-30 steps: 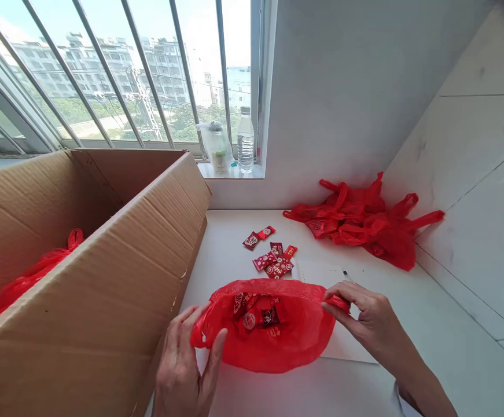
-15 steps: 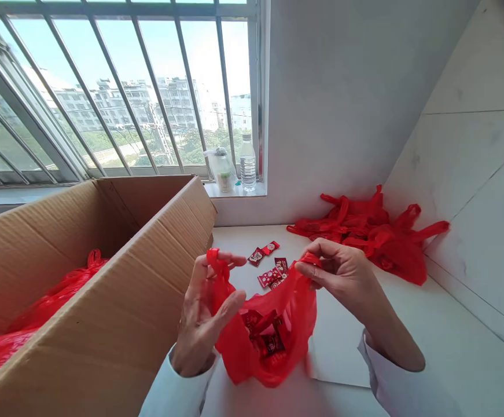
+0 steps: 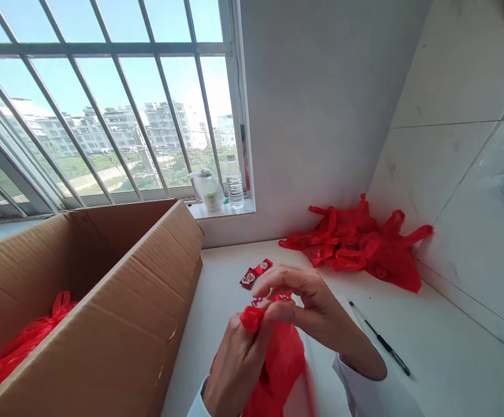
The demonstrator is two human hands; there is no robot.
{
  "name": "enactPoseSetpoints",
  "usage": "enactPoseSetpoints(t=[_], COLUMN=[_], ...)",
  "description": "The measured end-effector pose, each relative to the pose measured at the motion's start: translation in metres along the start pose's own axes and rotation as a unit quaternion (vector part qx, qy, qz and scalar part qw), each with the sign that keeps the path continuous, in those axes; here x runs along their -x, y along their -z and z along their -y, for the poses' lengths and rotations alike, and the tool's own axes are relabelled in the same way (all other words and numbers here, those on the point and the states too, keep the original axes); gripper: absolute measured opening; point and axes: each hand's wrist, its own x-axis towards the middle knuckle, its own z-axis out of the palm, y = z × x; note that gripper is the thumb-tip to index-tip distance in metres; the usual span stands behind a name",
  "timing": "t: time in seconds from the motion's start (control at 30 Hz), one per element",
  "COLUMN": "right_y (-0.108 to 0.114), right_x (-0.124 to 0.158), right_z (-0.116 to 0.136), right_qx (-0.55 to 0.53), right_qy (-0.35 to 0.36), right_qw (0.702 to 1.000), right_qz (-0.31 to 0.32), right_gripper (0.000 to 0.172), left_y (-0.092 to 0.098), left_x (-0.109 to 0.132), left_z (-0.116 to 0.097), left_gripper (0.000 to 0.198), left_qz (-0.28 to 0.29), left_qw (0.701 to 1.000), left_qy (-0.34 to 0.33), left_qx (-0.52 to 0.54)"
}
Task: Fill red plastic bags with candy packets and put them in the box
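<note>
Our left hand (image 3: 236, 368) is closed around the gathered neck of a red bag (image 3: 284, 353), whose bunched top pokes up beside the thumb. Our right hand (image 3: 306, 301) arches over it from the right, fingers bent forward, its thumb parted from them and close to that bunched top. The bag's body sits below, over the tabletop (image 3: 219, 284), to the right of the cardboard box (image 3: 117, 341).
</note>
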Motion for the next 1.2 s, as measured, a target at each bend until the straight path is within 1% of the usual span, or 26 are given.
enactPoseSetpoints(t=[0.03,0.1,0.17,0.2,0.3,0.4,0.47,0.53,0.57,0.6,0.63,0.67,0.7,0.73,0.77,0.8,0.83,0.87,0.9,0.93,0.97,1.0,1.03,1.1,1.17,1.2], right_y=[0.003,0.009,0.012,0.013,0.012,0.012,0.013,0.013,0.014,0.014,0.015,0.016,0.018,0.02,0.023,0.025,0.026,0.027,0.027,0.026,0.024,0.021,0.018,0.012,0.008,0.007], right_x=[0.003,0.008,0.013,0.015,0.017,0.015,0.013,0.012,0.013,0.015,0.017,0.019,0.022,0.025,0.027,0.029,0.029,0.029,0.028,0.025,0.023,0.02,0.017,0.012,0.01,0.01], right_z=[-0.007,-0.021,-0.034,-0.04,-0.055,-0.065,-0.067,-0.064,-0.06,-0.054,-0.048,-0.041,-0.035,-0.03,-0.026,-0.025,-0.025,-0.028,-0.031,-0.036,-0.04,-0.045,-0.05,-0.058,-0.064,-0.067], right_qx=[0.024,0.052,0.018,-0.013,-0.072,-0.071,-0.076,-0.088,-0.089,-0.083,-0.071,-0.05,-0.025,0.003,0.029,0.051,0.065,0.071,0.067,0.055,0.037,0.012,-0.017,-0.061,-0.072,-0.066], right_qy=[-0.009,-0.054,-0.104,-0.124,-0.157,-0.175,-0.177,-0.166,-0.154,-0.138,-0.118,-0.098,-0.079,-0.063,-0.053,-0.048,-0.05,-0.057,-0.067,-0.079,-0.091,-0.099,-0.104,-0.107,-0.105,-0.103], right_qw=[1.0,0.997,0.993,0.991,0.985,0.979,0.974,0.969,0.969,0.972,0.979,0.989,0.996,0.997,0.989,0.977,0.97,0.972,0.982,0.99,0.994,0.995,0.994,0.988,0.977,0.975], right_qz=[-0.008,0.018,0.053,0.05,-0.011,-0.076,-0.119,-0.157,-0.17,-0.17,-0.149,-0.103,-0.034,0.051,0.135,0.2,0.228,0.215,0.165,0.098,0.04,0.01,0.016,0.098,0.169,0.188], right_gripper=[0.019,0.022,0.022,0.021,0.014,0.009,0.007,0.006,0.006,0.005,0.003,0.002,0.002,0.004,0.006,0.007,0.008,0.008,0.008,0.011,0.016,0.022,0.027,0.034,0.034,0.032], left_y=[-0.003,-0.006,-0.007,-0.007,-0.006,-0.006,-0.005,-0.003,-0.001,0.002,0.005,0.008,0.012,0.015,0.018,0.019,0.02,0.019,0.017,0.014,0.01,0.007,0.003,-0.003,-0.006,-0.006], left_x=[0.001,0.0,-0.001,-0.002,-0.004,-0.006,-0.006,-0.008,-0.01,-0.011,-0.012,-0.013,-0.013,-0.012,-0.011,-0.009,-0.007,-0.005,-0.002,0.0,0.002,0.003,0.003,0.003,0.001,0.0], left_z=[0.003,0.007,0.007,0.007,0.007,0.009,0.009,0.008,0.008,0.008,0.009,0.01,0.012,0.014,0.016,0.017,0.017,0.017,0.015,0.012,0.009,0.006,0.003,0.001,0.003,0.006], left_gripper=[0.037,0.041,0.043,0.043,0.04,0.04,0.052,0.062,0.063,0.061,0.056,0.048,0.04,0.032,0.026,0.022,0.017,0.012,0.01,0.012,0.015,0.017,0.018,0.021,0.027,0.029], left_qz=[0.002,0.02,0.016,0.012,0.008,-0.005,0.016,0.064,0.087,0.105,0.114,0.114,0.115,0.117,0.121,0.129,0.138,0.149,0.156,0.161,0.16,0.151,0.129,0.055,-0.031,-0.062], left_qw=[0.999,0.995,0.988,0.985,0.974,0.955,0.926,0.885,0.866,0.85,0.841,0.841,0.847,0.86,0.88,0.906,0.935,0.961,0.979,0.986,0.983,0.972,0.957,0.922,0.896,0.894], left_qy=[0.035,0.084,0.112,0.124,0.15,0.188,0.244,0.291,0.304,0.308,0.302,0.289,0.268,0.241,0.208,0.168,0.123,0.076,0.028,-0.021,-0.074,-0.126,-0.178,-0.264,-0.3,-0.297], left_qx=[0.018,0.058,0.101,0.121,0.172,0.229,0.289,0.357,0.388,0.414,0.433,0.444,0.445,0.435,0.411,0.367,0.302,0.222,0.13,0.037,-0.05,-0.126,-0.188,-0.279,-0.325,-0.33])
